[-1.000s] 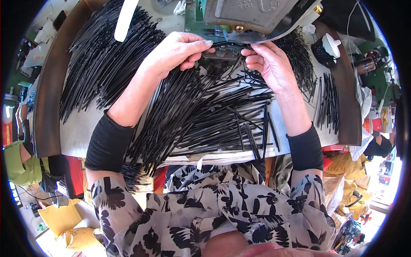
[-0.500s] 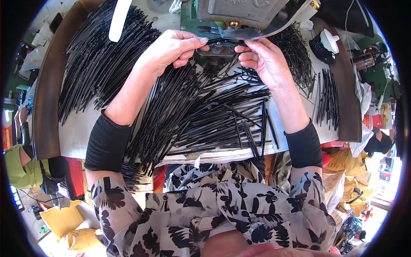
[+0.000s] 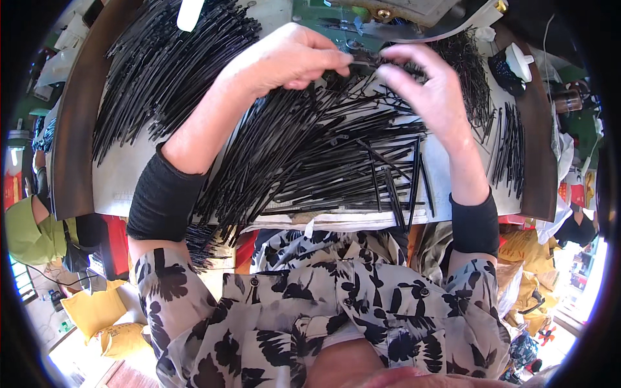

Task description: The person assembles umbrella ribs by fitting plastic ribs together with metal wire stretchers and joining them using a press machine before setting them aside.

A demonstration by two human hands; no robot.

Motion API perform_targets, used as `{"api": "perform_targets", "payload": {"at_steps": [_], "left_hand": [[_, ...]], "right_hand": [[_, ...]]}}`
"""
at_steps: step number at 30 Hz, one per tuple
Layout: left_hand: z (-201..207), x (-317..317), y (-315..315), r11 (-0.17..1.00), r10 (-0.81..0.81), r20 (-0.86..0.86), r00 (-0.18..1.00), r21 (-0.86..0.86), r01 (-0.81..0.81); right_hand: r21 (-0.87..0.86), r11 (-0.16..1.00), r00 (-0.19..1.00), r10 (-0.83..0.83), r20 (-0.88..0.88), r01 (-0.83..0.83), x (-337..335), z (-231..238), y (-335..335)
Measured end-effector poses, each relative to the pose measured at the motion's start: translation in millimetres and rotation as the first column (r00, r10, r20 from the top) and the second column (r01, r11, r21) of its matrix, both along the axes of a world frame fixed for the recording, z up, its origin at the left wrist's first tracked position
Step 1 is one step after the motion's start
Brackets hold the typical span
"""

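At the far centre, the left hand (image 3: 291, 61) bunched its fingers, any grip unclear; the right hand (image 3: 430, 84) was spread. Strips (image 3: 259, 155) covered the table (image 3: 116, 194), seemingly light, springy, slick, best pinched near an end.

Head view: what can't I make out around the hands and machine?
Left hand, head view: blur and dark surroundings obscure whether it holds anything.
Machine, head view: top edge cuts off its upper part.
Black strips, head view: the left forearm covers some.
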State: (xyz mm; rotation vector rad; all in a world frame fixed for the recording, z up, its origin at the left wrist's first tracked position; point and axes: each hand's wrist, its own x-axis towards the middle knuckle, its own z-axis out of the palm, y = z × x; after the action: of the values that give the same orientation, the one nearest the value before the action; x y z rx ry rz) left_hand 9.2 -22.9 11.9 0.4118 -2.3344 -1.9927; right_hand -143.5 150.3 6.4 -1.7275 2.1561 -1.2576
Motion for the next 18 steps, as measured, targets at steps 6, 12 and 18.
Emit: {"api": "perform_targets", "payload": {"at_steps": [6,12,18], "left_hand": [[5,9,9,0.977,-0.058,0.052,0.997,-0.203,0.068],[1,36,13,0.553,-0.013,0.082,0.997,-0.83,0.075],[-3,41,10,0.585,-0.014,0.092,0.996,-0.807,0.083]], "right_hand": [[0.11,0.975,0.919,0.221,-0.325,-0.195,6,5,5],[0.258,0.949,0.97,0.126,0.206,-0.179,2,6,19],[0.364,0.889,0.915,0.131,0.381,-0.279,14,8,9]]}}
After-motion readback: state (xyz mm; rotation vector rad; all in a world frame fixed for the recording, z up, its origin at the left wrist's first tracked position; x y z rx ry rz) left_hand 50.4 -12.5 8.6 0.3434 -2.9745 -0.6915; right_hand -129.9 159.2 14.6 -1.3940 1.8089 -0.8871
